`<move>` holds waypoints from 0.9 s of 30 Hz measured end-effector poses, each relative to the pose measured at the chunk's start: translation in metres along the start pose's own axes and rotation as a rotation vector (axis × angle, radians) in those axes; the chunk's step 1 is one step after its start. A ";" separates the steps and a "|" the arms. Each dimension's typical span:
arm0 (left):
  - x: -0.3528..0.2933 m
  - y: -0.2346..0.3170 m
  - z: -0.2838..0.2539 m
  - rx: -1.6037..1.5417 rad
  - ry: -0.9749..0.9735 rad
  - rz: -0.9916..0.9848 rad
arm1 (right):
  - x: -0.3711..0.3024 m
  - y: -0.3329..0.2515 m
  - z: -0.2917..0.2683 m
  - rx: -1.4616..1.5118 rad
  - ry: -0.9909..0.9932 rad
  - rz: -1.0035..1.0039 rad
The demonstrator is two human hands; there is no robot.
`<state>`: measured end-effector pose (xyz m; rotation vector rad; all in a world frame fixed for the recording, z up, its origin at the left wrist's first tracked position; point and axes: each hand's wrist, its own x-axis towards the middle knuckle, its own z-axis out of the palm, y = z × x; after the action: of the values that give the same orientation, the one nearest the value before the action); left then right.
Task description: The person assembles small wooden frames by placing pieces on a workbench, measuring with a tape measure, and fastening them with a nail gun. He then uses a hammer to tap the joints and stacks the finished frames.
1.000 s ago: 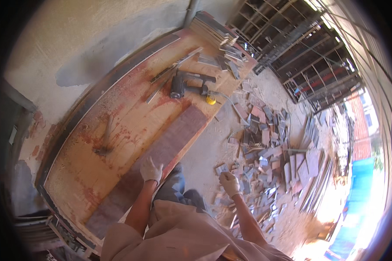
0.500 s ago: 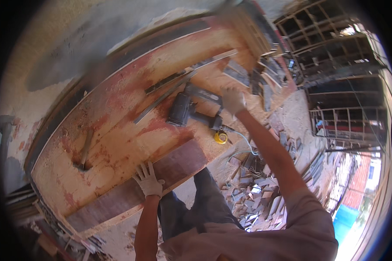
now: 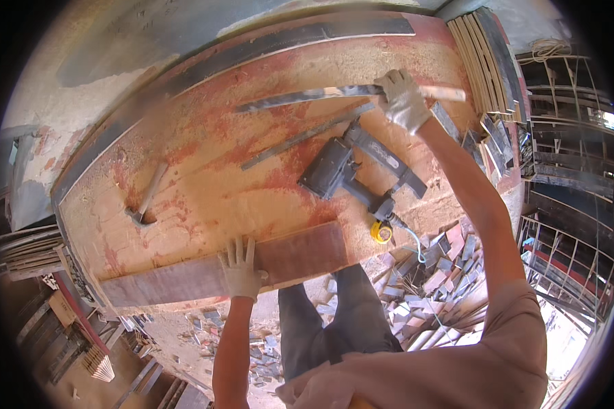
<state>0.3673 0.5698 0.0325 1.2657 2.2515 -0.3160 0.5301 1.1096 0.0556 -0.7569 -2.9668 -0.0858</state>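
Here, the right hand (image 3: 404,102) partly hides the blurred narrow strip (image 3: 297,98) it grips, beyond the black nail gun (image 3: 326,168). The left hand (image 3: 241,273), open and spread, covers part of a flat brown board (image 3: 303,255) on the gun's near side. Around the gun, the wooden tabletop (image 3: 208,215) is dusty, red-stained; angular offcuts (image 3: 426,300) lie heaped below, to its right.

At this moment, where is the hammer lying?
In the head view, the hammer lies at the left on the worktable, beyond the reddish-brown board under the left hand.
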 end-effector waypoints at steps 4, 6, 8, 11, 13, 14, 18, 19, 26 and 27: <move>-0.018 -0.004 0.028 -0.097 0.264 0.186 | -0.055 -0.103 -0.050 0.463 0.220 -0.204; -0.022 0.017 -0.001 -0.205 0.565 0.380 | -0.095 -0.160 -0.050 0.444 0.095 -0.306; -0.015 0.029 -0.040 -0.180 0.698 0.398 | -0.140 -0.221 -0.037 0.607 -0.015 -0.198; -0.007 0.002 -0.035 -0.137 0.538 0.430 | -0.179 -0.318 -0.010 0.690 -0.061 -0.132; 0.002 -0.041 -0.005 -0.093 0.404 0.392 | -0.180 -0.358 0.007 0.702 -0.022 -0.120; -0.002 -0.063 0.014 -0.066 0.385 0.352 | -0.179 -0.373 0.013 0.655 -0.043 -0.108; -0.010 -0.127 0.039 -0.098 0.339 0.183 | -0.200 -0.351 0.008 0.454 -0.242 0.143; -0.010 -0.135 0.042 -0.108 0.346 0.179 | -0.217 -0.328 0.014 0.285 -0.180 0.207; -0.008 -0.143 0.037 -0.151 0.332 0.146 | -0.309 -0.221 0.021 0.002 -0.323 0.331; -0.008 -0.143 0.038 -0.142 0.330 0.139 | -0.311 -0.217 0.024 0.011 -0.311 0.327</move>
<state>0.2624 0.4708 -0.0019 1.4756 2.3867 0.1115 0.6961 0.7731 -0.0035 -1.3531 -3.0658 0.0756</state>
